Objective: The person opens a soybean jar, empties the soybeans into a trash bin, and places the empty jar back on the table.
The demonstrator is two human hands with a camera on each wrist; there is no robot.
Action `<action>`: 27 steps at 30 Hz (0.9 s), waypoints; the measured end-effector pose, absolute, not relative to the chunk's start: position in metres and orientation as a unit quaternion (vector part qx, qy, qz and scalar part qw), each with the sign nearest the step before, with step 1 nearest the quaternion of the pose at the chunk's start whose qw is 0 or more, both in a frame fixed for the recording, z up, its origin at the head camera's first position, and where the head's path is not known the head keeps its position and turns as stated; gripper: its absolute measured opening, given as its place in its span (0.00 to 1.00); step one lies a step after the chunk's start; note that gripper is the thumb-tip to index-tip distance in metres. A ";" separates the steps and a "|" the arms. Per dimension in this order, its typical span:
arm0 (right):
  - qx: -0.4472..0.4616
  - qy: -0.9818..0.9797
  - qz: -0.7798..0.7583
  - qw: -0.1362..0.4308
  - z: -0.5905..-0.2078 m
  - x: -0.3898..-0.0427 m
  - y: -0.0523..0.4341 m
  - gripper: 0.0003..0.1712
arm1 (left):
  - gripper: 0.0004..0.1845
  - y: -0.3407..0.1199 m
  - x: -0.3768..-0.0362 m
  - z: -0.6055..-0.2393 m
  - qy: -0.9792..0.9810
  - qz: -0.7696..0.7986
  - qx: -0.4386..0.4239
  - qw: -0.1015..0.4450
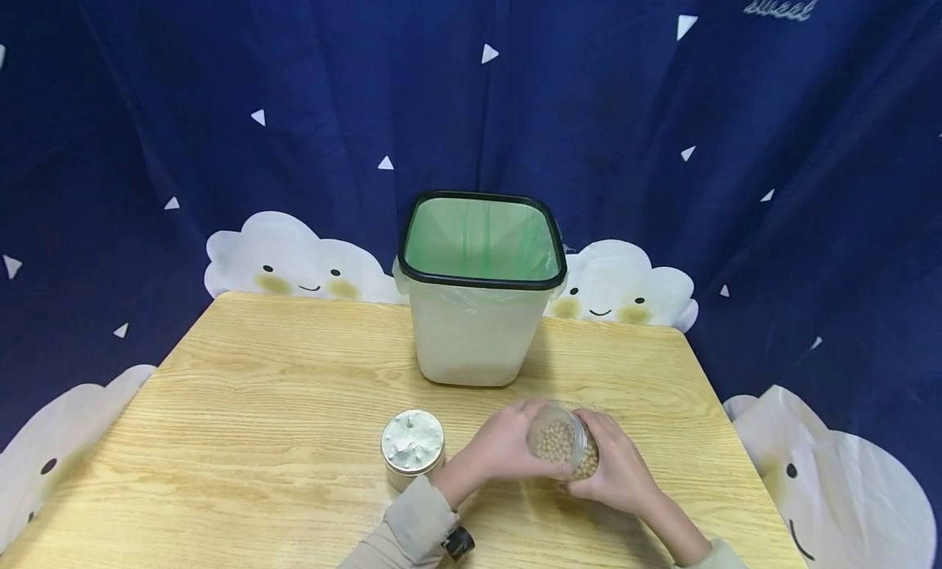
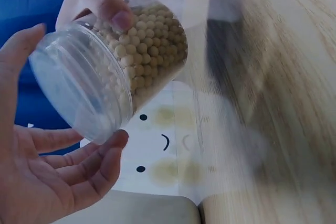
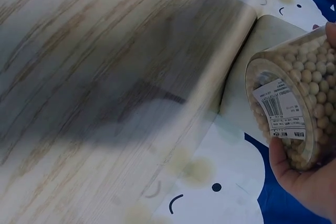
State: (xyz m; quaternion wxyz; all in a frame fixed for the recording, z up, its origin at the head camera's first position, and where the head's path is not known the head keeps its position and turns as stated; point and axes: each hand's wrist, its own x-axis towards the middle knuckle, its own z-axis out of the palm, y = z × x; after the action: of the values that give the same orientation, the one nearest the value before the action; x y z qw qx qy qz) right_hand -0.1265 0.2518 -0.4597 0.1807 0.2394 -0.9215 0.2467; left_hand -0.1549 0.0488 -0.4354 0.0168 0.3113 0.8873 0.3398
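Note:
A clear plastic jar of small beige balls (image 1: 589, 461) is held tilted above the table's right half. My right hand (image 1: 616, 463) grips its body, and a label with a barcode (image 3: 282, 109) shows on its base in the right wrist view. Around the jar's clear lid (image 2: 68, 90), my left hand (image 1: 500, 448) has its thumb on one side and fingertips at the opposite rim. The lid sits over the mouth of the jar. By my left wrist stands another jar (image 1: 412, 446), upright, with crinkled silvery foil across its top.
Behind my hands a whitish bin (image 1: 474, 332) with a black rim and a green liner stands on the wooden table (image 1: 257, 405). Dark blue curtain (image 1: 331, 87) with white triangles and smiling clouds hangs around the back and sides.

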 end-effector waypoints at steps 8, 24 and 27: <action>0.189 -0.925 0.284 0.168 -0.461 -0.123 0.259 0.54 | 0.49 0.042 -0.155 -0.437 0.885 0.364 0.291 0.008; 0.073 -0.929 0.324 0.166 -0.451 -0.110 0.296 0.53 | 0.51 0.034 -0.155 -0.467 0.907 0.341 0.247 -0.013; 0.063 -0.929 0.323 0.171 -0.447 -0.108 0.301 0.54 | 0.51 0.034 -0.156 -0.473 0.912 0.331 0.243 -0.010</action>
State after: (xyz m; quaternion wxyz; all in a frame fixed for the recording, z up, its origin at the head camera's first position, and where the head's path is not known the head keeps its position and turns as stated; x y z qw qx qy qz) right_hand -0.1082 0.3007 -0.4473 0.1715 0.0631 -0.9286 0.3229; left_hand -0.1559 0.0343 -0.4733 -0.0098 0.2430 0.9117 0.3311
